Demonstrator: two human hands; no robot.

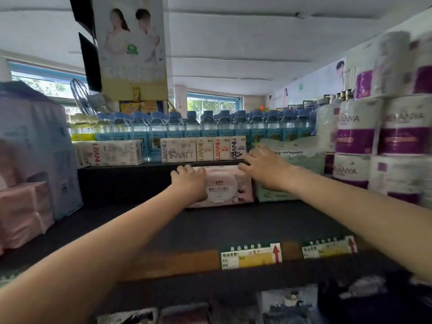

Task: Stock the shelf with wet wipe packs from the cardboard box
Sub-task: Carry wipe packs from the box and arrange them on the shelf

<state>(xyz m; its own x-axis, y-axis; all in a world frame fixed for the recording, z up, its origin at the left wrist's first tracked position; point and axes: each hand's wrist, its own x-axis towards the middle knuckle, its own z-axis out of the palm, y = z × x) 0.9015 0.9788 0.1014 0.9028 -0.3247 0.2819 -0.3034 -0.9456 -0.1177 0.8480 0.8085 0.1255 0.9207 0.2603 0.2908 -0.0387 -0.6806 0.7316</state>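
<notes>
One pink wipe pack (225, 188); two green wipe packs (275, 194); two price tags (251, 256)

So we've got one pink wet wipe pack (228, 188) standing on its long edge at the back of the dark shelf (233, 225), white oval lid label facing us, "80" printed low right, tucked just beside some green packs (273, 195) on its right
</notes>
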